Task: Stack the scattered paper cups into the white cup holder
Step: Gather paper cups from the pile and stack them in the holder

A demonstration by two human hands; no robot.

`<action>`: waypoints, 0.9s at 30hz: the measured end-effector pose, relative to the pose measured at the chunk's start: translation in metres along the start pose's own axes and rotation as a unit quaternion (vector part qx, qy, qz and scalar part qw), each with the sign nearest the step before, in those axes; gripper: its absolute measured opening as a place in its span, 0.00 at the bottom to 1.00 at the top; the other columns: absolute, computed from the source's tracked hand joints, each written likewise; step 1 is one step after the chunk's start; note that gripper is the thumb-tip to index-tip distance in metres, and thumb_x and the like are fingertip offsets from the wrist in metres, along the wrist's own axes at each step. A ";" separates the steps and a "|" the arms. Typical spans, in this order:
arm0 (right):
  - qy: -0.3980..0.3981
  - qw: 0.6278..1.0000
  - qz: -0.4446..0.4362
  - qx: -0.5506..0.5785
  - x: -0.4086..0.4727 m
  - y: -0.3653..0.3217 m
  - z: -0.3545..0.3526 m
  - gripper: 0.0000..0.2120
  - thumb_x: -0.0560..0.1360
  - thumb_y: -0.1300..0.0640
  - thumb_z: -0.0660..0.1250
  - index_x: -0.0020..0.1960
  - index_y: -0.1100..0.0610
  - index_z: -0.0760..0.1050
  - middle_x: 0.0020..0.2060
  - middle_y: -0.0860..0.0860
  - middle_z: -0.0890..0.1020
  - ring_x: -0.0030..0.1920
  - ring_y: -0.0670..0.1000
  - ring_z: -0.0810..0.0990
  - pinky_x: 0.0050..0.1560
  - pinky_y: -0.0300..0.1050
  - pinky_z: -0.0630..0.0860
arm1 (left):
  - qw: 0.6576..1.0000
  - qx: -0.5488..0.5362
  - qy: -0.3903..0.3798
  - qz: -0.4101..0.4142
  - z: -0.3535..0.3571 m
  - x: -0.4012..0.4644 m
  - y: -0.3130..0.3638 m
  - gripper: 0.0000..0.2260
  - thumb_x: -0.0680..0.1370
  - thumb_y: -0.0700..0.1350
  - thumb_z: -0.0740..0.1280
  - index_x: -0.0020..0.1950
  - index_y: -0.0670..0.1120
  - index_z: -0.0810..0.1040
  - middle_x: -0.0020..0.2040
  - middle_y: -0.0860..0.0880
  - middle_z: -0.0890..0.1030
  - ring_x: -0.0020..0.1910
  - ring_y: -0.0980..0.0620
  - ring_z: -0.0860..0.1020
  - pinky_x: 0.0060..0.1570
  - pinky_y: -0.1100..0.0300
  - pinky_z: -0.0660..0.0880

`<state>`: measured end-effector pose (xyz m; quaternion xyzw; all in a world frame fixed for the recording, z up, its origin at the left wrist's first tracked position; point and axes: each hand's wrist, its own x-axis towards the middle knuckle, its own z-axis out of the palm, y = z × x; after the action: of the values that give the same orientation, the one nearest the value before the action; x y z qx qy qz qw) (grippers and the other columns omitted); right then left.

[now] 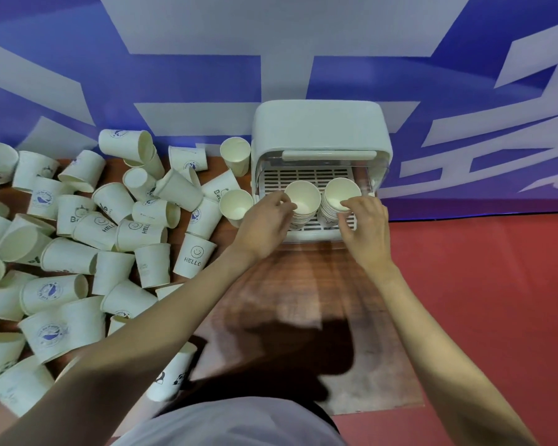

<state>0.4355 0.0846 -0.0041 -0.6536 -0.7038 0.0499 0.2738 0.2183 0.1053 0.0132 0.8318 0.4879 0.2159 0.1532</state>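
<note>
Inside the white cup holder, on its slotted tray: two stacks of paper cups, mouths up, side by side and near touching. Left stack, plain cream, several nested rims showing below the top cup; gripped at its rim by the left hand, fingers curled round the near side, probably to seat or steady the top cup. Right stack, same make, many rims showing; pinched at its rim by the right hand, fingers curled onto the near edge, likely for the same purpose. Holder: rounded white box, front cover lifted, standing at the back of the wooden tabletop against a blue-and-white banner. Left of the holder: scattered cups, a large heap, most lying on their sides, a few upright; cream with printed marks, among them a smiley with "HELLO" and a blue round emblem. Two upright loose cups stand just beside the holder's left wall. Judgement: task early to midway, most cups not yet stacked. Right of the tabletop: red floor.
</note>
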 end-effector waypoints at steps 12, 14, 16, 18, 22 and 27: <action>-0.209 0.974 -0.052 0.066 -0.068 -0.101 0.024 0.12 0.75 0.56 0.66 0.57 0.58 0.77 0.52 0.53 0.79 0.57 0.54 0.73 0.61 0.50 0.69 | 0.988 -0.015 0.024 -0.149 -0.052 -0.149 -0.061 0.06 0.76 0.38 0.66 0.51 0.42 0.81 0.47 0.45 0.79 0.43 0.45 0.79 0.39 0.57 0.74; -0.254 0.960 -0.062 0.096 -0.087 -0.124 0.037 0.12 0.74 0.57 0.67 0.56 0.58 0.78 0.50 0.52 0.80 0.55 0.54 0.74 0.59 0.49 0.70 | 0.984 -0.016 0.018 -0.174 -0.060 -0.178 -0.069 0.07 0.76 0.40 0.64 0.51 0.42 0.81 0.47 0.46 0.79 0.41 0.46 0.79 0.38 0.56 0.74; -0.296 0.943 -0.078 0.132 -0.106 -0.148 0.049 0.11 0.74 0.58 0.67 0.55 0.58 0.78 0.48 0.52 0.81 0.52 0.54 0.74 0.57 0.48 0.71 | 0.980 -0.017 0.011 -0.196 -0.067 -0.205 -0.076 0.08 0.76 0.40 0.64 0.51 0.43 0.81 0.48 0.46 0.79 0.42 0.46 0.78 0.40 0.56 0.74; -0.344 0.921 -0.103 0.153 -0.122 -0.170 0.060 0.11 0.74 0.59 0.67 0.56 0.59 0.78 0.48 0.53 0.81 0.51 0.54 0.75 0.55 0.45 0.69 | 0.977 -0.010 0.015 -0.214 -0.069 -0.226 -0.083 0.08 0.76 0.39 0.65 0.53 0.42 0.80 0.49 0.45 0.78 0.45 0.45 0.78 0.41 0.55 0.75; -0.429 0.877 -0.134 0.169 -0.139 -0.203 0.075 0.13 0.75 0.59 0.68 0.58 0.63 0.77 0.52 0.57 0.82 0.53 0.55 0.78 0.55 0.42 0.68 | 0.974 -0.007 0.029 -0.227 -0.067 -0.251 -0.086 0.07 0.77 0.38 0.67 0.53 0.42 0.80 0.50 0.45 0.79 0.48 0.45 0.78 0.44 0.56 0.75; -0.487 0.850 -0.076 0.187 -0.149 -0.221 0.087 0.13 0.74 0.57 0.70 0.56 0.62 0.79 0.50 0.56 0.83 0.50 0.52 0.81 0.55 0.49 0.76 | 0.974 -0.007 0.022 -0.226 -0.062 -0.258 -0.090 0.10 0.76 0.38 0.67 0.57 0.40 0.79 0.54 0.43 0.79 0.52 0.43 0.77 0.48 0.53 0.75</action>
<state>0.1978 -0.0630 -0.0309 -0.4263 -0.7716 0.4718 0.0163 0.0083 -0.0756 -0.0293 0.6938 0.6653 0.1968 0.1929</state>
